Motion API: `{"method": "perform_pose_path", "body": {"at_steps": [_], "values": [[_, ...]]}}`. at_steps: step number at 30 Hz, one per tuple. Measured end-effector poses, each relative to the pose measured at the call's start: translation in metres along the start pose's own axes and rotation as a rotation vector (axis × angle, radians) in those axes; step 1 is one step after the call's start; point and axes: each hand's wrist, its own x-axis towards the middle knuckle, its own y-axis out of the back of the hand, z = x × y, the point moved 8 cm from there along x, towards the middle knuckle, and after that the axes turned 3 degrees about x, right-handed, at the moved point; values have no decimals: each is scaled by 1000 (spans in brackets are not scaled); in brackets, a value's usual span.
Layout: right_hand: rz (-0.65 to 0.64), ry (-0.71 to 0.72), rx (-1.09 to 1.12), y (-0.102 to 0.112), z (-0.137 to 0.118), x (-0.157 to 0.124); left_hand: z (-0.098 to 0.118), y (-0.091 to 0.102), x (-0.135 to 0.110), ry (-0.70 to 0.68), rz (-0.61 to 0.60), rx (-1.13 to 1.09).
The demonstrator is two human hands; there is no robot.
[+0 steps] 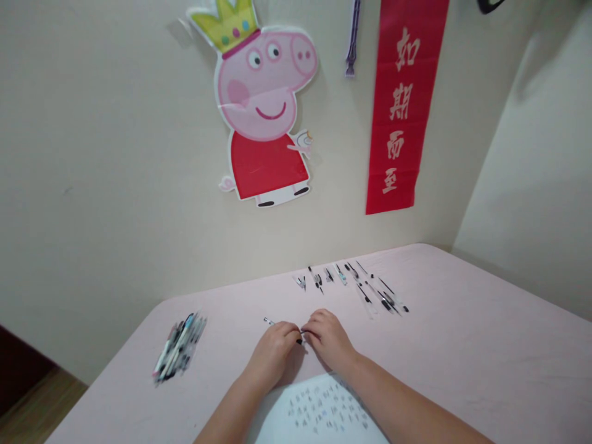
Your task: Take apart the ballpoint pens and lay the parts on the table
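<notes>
Wall banner (406,111) “如期而至”, pen (268,320) in left hand (275,350)

A slim, dark-marked white pen (268,321) is slanting from the left hand (274,349), a black piece (299,341) showing on its inner side.

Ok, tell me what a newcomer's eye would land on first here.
The large yellow-crowned pig cutout high on the wall stands out first, with the red banner bearing pale characters to its right. Below, at the pink-covered table, the left hand holds a pen, with the right hand close beside it. A heap of pens lies off to the left.
</notes>
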Motion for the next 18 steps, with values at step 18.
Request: {"method": "perform_pose_path", "body": {"at_steps": [18], "values": [[-84,-267,-198,13,36,-2,8,-23,3,3,-72,-109]]}}
